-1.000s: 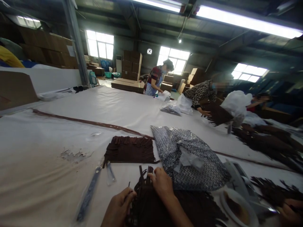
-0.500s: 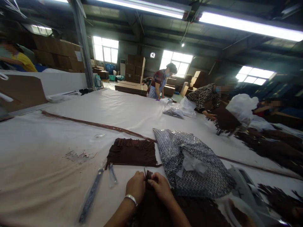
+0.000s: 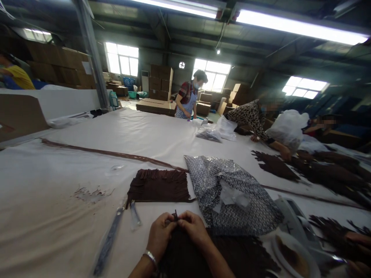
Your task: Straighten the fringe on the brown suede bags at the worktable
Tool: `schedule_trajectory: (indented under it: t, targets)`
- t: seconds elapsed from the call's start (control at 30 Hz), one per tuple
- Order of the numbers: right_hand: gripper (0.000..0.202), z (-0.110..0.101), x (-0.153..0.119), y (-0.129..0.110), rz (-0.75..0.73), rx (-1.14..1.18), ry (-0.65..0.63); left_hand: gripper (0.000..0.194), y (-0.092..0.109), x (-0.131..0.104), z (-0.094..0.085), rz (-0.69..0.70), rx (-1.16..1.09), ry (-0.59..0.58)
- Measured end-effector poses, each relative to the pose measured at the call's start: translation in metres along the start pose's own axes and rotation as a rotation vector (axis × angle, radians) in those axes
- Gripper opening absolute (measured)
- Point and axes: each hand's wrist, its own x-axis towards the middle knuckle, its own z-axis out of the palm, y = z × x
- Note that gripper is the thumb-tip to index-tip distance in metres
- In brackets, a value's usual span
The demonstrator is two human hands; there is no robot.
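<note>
Head view: left hand [image 3: 159,235] and right hand [image 3: 193,229] meet at the near edge of the bench [image 3: 150,135], fingertips together, both pinching the top end of a dark brown fringed piece [image 3: 232,255] that lies under the wrists and spreads to the right of the hands. Both hands are closed on that top tip, thumbs and forefingers pressed to it; a few fringe ends stick up between them. Silver bracelet [image 3: 150,258] on the left wrist. Landmark for the rest is the folded brown fringed piece [image 3: 159,185] lying flat just beyond the hands. Right of it, touching its corner, a crumpled patterned plastic bag [image 3: 232,189] with a white slip on top. Left of it and nearer, a long strip in a clear sleeve [image 3: 108,239] and a small clear packet [image 3: 135,213] side by side. Further left, a patch of peeled surface [image 3: 89,193] on the bench cover. Behind it a long brown strap [image 3: 110,153] runs across the bench from the left. Far right of it, more brown fringe piles [image 3: 327,170], where a person in a patterned top [image 3: 252,116] leans in with a hand on the fringe. Behind it at the far bench edge, another person in an apron [image 3: 188,96] stands by clear bags [image 3: 217,131]. Lower right corner: a tape dispenser [image 3: 292,247], partly cut off, and another person's hand [image 3: 358,251] on fringe.
</note>
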Motion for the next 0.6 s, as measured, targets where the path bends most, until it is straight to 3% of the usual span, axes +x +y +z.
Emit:
schedule_trajectory:
  t: [0.17, 0.4, 0.5, 0.6]
  targets:
    - [0.012, 0.002, -0.008, -0.008, -0.023, -0.143, 0.119, 0.022, 0.001, -0.005, -0.005, -0.046, -0.076, -0.038]
    - [0.015, 0.024, -0.017, -0.007, -0.122, -0.599, 0.271, 0.022, -0.004, -0.007, -0.011, -0.108, -0.158, -0.126]
    - [0.02, 0.021, -0.011, -0.004, -0.053, -0.542, 0.332, 0.023, -0.004, -0.006, -0.016, -0.071, -0.262, -0.152]
    - [0.022, 0.012, -0.006, -0.002, -0.028, -0.37, 0.278, 0.023, -0.004, -0.007, -0.017, -0.054, -0.313, -0.148]
